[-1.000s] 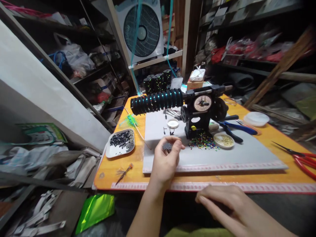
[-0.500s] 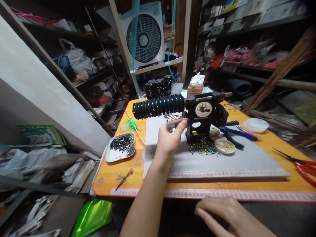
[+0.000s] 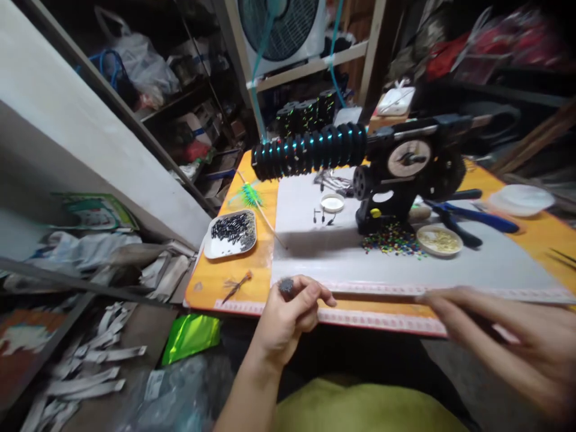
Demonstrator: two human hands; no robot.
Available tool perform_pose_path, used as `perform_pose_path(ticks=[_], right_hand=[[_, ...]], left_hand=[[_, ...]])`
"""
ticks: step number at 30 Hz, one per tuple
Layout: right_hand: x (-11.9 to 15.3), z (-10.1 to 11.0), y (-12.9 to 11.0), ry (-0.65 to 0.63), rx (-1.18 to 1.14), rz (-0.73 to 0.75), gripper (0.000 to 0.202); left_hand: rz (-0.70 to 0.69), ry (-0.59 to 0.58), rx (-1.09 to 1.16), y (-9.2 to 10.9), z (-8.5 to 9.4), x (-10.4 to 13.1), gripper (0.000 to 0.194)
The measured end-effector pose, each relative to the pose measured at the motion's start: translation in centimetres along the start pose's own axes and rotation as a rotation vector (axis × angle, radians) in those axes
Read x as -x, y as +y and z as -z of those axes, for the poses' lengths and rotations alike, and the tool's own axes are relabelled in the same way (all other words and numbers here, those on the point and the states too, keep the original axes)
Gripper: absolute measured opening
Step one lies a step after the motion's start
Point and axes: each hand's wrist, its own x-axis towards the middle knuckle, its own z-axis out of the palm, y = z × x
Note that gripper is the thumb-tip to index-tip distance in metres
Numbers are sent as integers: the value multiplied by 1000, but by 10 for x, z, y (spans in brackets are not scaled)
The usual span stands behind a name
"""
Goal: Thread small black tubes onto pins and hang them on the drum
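My left hand (image 3: 292,315) is at the table's front edge with its fingers curled in. A small dark grey bristly clump (image 3: 286,285) sits at its index finger. My right hand (image 3: 499,330), smeared by motion, is over the front edge at the right, thumb and forefinger pressed together; anything between them is too small to see. Beyond the hands stands a black geared machine (image 3: 400,159). Its ribbed black roller (image 3: 310,150) carries shiny blue bands. Multicoloured beads (image 3: 391,240) lie at the machine's foot beside a round dish (image 3: 438,240) of gold-coloured bits.
At the left, a white tray (image 3: 220,247) holds small black pieces. A green bristly tuft (image 3: 251,195) lies by a thin stick. A small white dish (image 3: 332,203) sits under the roller. Blue-handled pliers (image 3: 481,217) and a clear lid (image 3: 522,199) are at right.
My left hand has drawn back from beneath the roller to the table's front edge. My right hand has risen and moved right. The view has tipped downward.
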Motion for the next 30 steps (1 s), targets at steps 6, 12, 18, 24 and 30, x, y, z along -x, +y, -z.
perform_pose_path(ticks=[6, 12, 18, 24, 30], right_hand=[[-52, -4, -22, 46, 34, 594, 38], [-122, -17, -41, -92, 39, 919, 39], [-148, -15, -15, -180, -77, 1055, 43], [-138, -32, 0, -106, -60, 951, 28], [-132, -45, -22, -52, -95, 839, 17]], left_hand=[[80, 5, 99, -9, 12, 22, 37], [-30, 34, 112, -4, 3, 24, 33], [-175, 48, -19, -5, 1, 31, 28], [-505, 629, -1087, 29, 55, 37, 16], [-142, 442, -1559, 74, 94, 28, 7]])
